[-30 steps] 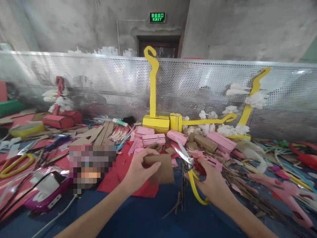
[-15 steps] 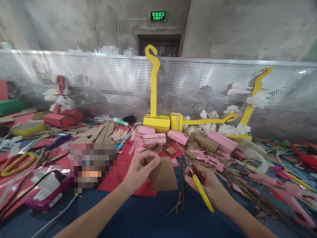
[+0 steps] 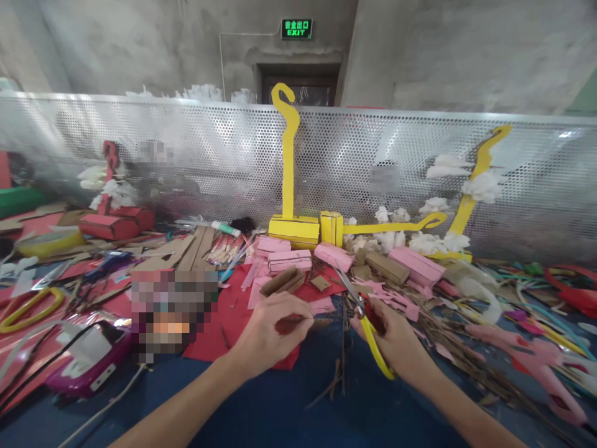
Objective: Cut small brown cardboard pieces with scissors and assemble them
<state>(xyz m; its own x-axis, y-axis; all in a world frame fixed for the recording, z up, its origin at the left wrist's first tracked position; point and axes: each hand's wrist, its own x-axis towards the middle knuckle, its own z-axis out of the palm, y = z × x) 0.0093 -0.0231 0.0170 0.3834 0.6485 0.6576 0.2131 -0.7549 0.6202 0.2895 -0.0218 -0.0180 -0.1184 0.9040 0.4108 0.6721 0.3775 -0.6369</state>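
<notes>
My left hand is closed in a pinch on a brown cardboard piece, now held nearly flat so only its thin edge shows. My right hand grips yellow-handled scissors, fingers through the loops, the metal blades pointing up and left toward the cardboard. Both hands hover over a blue tabletop beside a red paper sheet.
Pink paper boxes, brown cardboard scraps and thin strips litter the table. Yellow cardboard hook models stand against a perforated metal screen. A purple glue gun with cord lies at the left. A red model sits far left.
The left hand has turned the cardboard piece from facing me to lying almost edge-on. The right hand has swung the scissors round, their blades nearer the cardboard.
</notes>
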